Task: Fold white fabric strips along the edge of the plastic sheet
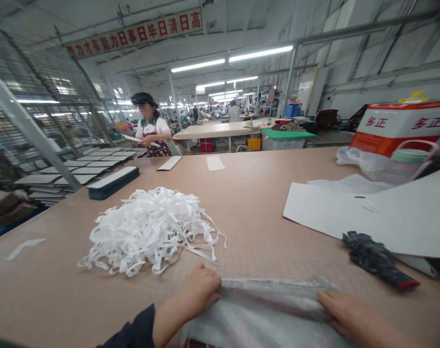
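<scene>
A greyish, see-through plastic bag (271, 309) is stretched between my hands at the table's near edge. My left hand (202, 287) is closed round its upper left corner. At the bag's right side, my right hand (341, 309) grips the edge, its thumb and part of its fingers hidden by the plastic. Just beyond my left hand lies a loose heap of white fabric strips (151, 229). A dark knit glove with a red cuff (377, 258) rests to the right, past my right hand.
Large white sheets (372, 212) cover the table's right side, near a red-and-white box (401, 125) and a pink-handled container (410, 154). A stack of dark-edged panels (113, 183) stands far left. Across the table (256, 193), a co-worker (153, 130) holds a pale piece.
</scene>
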`<state>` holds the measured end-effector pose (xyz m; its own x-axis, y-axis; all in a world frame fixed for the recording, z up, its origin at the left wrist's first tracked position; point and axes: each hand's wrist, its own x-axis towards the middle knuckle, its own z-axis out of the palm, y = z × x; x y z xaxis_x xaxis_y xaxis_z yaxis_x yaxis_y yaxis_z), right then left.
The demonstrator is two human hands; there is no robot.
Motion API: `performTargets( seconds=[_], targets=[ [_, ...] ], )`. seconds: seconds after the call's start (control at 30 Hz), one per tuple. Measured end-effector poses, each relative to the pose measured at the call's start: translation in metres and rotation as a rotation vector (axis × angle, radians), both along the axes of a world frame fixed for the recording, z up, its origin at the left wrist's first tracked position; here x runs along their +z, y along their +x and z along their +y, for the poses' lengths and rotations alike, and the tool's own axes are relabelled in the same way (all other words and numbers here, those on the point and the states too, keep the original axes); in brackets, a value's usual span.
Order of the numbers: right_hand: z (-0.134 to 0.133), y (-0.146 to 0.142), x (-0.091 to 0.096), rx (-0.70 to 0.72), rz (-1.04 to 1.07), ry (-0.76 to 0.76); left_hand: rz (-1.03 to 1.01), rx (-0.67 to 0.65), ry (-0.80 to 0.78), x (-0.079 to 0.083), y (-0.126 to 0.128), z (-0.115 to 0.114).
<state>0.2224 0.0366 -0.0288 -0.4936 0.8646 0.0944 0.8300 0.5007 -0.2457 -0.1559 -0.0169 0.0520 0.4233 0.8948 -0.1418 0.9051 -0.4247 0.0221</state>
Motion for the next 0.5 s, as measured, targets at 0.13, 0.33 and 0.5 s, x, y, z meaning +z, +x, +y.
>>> performTargets(
  seconds=[0.13, 0.33, 0.5],
  targets=[
    [0.000, -0.020, 0.018, 0.034, -0.197, -0.107, 0.018, -0.020, 0.074, -0.011, -0.002, -0.003],
    [0.004, -0.018, 0.048, 0.011, -0.391, -0.136, 0.047, 0.014, 0.011, -0.018, -0.005, -0.002],
    [0.017, 0.009, 0.044, -0.020, -0.315, -0.005, 0.000, 0.089, 0.010, -0.014, -0.015, -0.002]
  ],
)
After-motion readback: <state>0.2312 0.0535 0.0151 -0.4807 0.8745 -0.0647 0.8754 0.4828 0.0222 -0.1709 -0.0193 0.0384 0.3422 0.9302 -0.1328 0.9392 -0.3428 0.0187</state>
